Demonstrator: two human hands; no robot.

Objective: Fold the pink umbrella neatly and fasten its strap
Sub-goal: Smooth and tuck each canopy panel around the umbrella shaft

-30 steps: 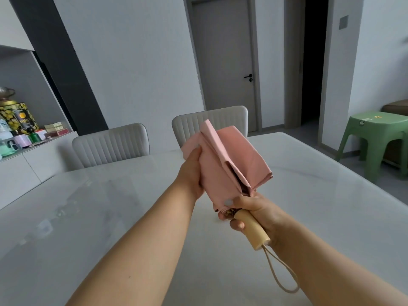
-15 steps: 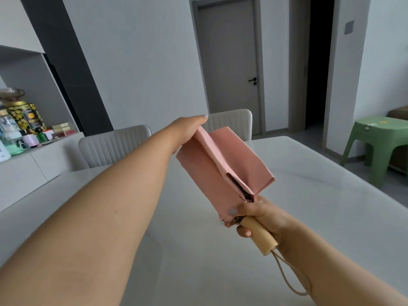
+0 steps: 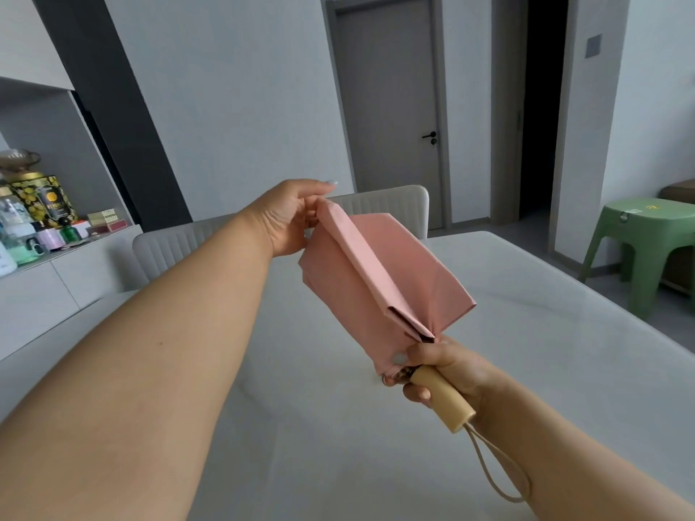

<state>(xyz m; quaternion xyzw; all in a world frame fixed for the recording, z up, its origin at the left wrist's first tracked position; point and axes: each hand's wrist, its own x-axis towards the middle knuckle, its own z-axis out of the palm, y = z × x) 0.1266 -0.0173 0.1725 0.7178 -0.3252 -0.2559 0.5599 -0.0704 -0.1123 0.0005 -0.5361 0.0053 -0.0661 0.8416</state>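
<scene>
Pink umbrella is held above the pale surface: the right hand clenches round its wooden handle at five o'clock, the left hand pinches a fabric fold at eleven o'clock. A green stool stands at three o'clock, a grey door at twelve.

Umbrella is a soft salmon pink all over, plain fabric, no print. Its handle is pale cream, with a beige cord loop to match. Table is white with faint grey marbling. Chairs are off-white with ribbed stripes. Stool is a minty green. Door is flat grey with a black lever. Tin looks black with a yellow, maybe lemon, pattern, too small to be sure.
</scene>
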